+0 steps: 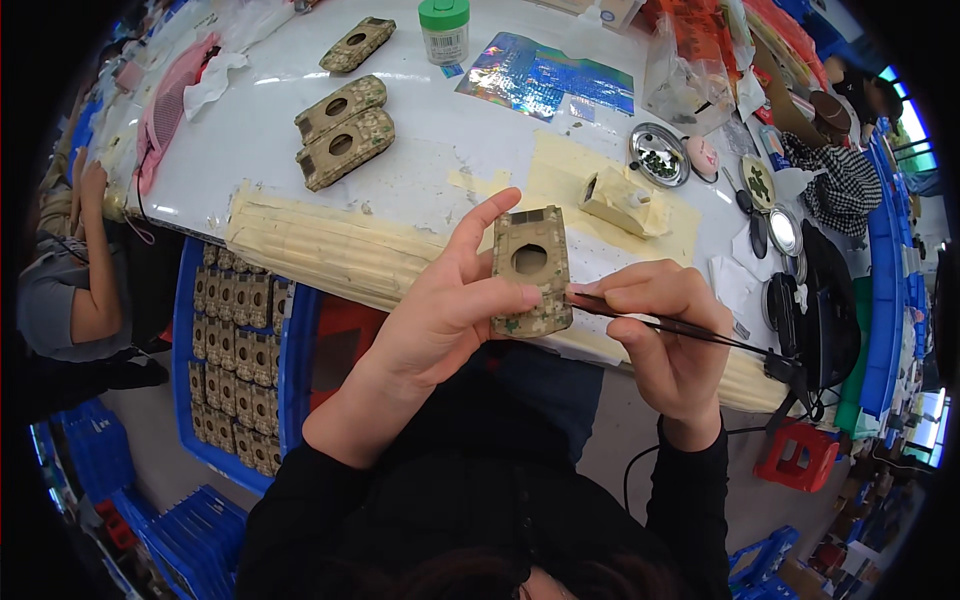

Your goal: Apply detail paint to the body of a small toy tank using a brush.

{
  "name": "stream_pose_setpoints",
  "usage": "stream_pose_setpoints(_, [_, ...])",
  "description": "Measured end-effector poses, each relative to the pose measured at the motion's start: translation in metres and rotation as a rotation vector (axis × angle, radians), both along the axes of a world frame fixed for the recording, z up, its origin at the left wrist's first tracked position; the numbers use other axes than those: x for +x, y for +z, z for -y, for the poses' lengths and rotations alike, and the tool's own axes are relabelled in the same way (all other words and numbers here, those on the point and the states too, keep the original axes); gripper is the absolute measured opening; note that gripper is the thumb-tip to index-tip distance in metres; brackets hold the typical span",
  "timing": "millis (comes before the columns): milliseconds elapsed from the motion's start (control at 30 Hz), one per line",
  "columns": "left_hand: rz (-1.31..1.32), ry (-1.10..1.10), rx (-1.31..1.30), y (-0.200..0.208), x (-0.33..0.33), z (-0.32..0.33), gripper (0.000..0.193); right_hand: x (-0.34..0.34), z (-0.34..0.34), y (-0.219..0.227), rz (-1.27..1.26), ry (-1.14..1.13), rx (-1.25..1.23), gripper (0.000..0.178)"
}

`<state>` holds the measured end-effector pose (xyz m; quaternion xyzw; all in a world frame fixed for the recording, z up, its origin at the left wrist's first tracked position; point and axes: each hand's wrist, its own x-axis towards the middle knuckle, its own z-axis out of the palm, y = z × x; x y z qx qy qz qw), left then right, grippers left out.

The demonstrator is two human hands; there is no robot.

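Note:
My left hand [430, 320] is closed round a camouflage model tank hull [552, 280], its thumb across the lower part and its index finger stretched up past the far left corner. The hull has a round hole in the middle of its top. From the right, my right hand [680, 345] pinches dark tweezers [640, 319], whose tips meet the hull's right side; any small piece in the tips is too small to tell. Further back on the table lie a pair of similar hulls [352, 148] side by side and a single hull [355, 45].
A blue crate [185, 350] packed with hulls stands below the table's left edge. Right of my hands are a beige boxy part [615, 203], a round metal dish [650, 140] of small green pieces and a black bag [830, 300]. A green-lidded jar [445, 35] stands behind. Another person sits at left.

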<state>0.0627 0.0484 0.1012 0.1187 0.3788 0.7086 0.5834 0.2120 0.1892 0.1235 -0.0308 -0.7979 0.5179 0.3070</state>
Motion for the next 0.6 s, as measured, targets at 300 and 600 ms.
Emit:
stream_pose_setpoints(300, [-0.028, 0.013, 0.022, -0.0035, 0.0025, -0.001, 0.084, 0.0002, -0.0008, -0.0012, -0.006, 0.0, 0.032, 0.019])
stream_pose_setpoints(600, [-0.032, 0.014, 0.017, -0.003, 0.0041, -0.0011, 0.085, 0.001, 0.0002, 0.0, 0.0, 0.0, 0.015, 0.019])
